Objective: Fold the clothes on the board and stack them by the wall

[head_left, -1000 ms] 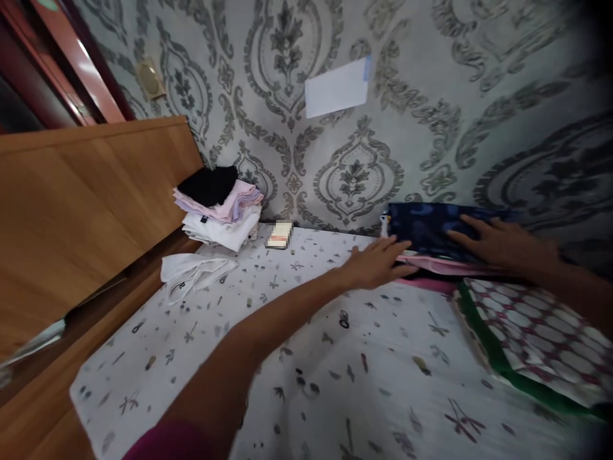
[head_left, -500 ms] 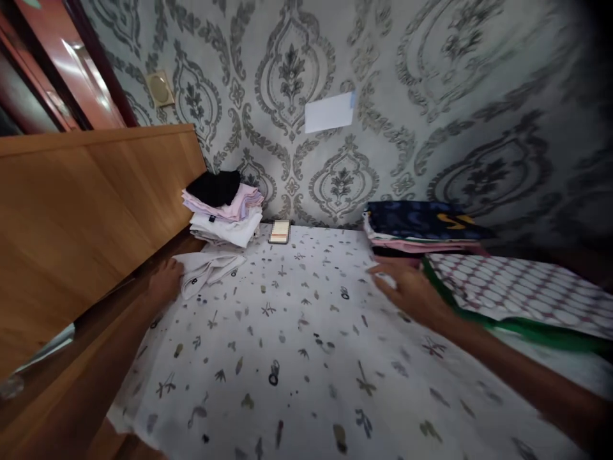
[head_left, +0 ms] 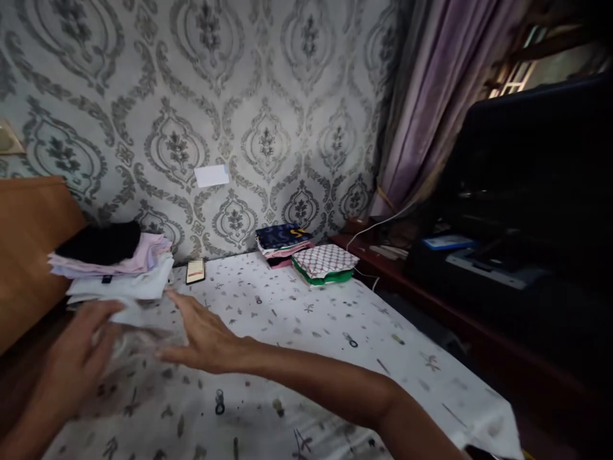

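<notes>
Left grip (head_left: 79, 354) at the left side of the blurred white cloth (head_left: 131, 317) — can't tell if clamped on it or just touching. Right grip (head_left: 205, 338) opposite, thumb and fingers spread apart, palm towards the cloth. White cloth between both grips, on the printed sheet (head_left: 268, 319), just in front of the folded stack (head_left: 148, 281) — black on top, pink and lilac below, then white. Beyond right grip, near the wall: flat dark-edged item (head_left: 195, 271). Well off to its right: navy-topped pile (head_left: 282, 236), checked cloth with green edge (head_left: 325, 259) just beside.
</notes>
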